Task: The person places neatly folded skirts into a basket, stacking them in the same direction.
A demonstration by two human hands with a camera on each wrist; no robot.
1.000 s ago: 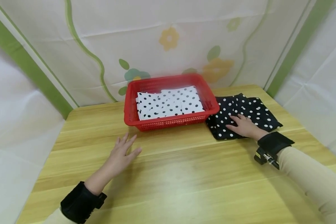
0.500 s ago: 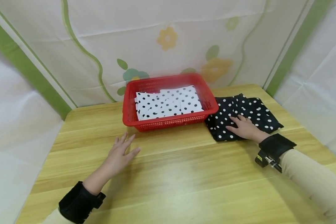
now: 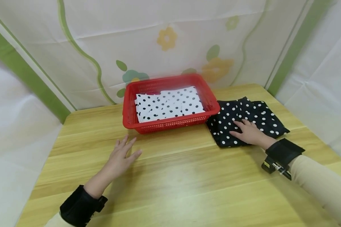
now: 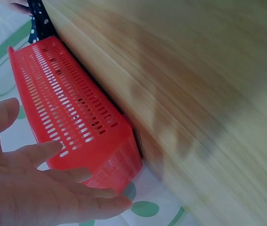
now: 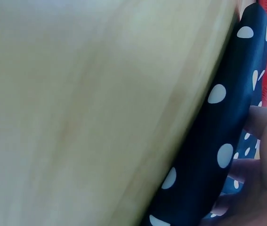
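Cloth [image 3: 245, 119], black with white dots, is pressed flat by right hand [image 3: 251, 133], fingers straight; left hand [image 3: 120, 156] lies relaxed on bench [image 3: 187, 176]. Soft, limp, light; best pinched at an edge.

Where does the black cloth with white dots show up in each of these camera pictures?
Head view: the black dotted cloth lies right of centre on the table, under the right hand.
Left wrist view: only a sliver at the top left corner.
Right wrist view: it fills the right side.
Shared landmark: the red basket, next to the cloth.
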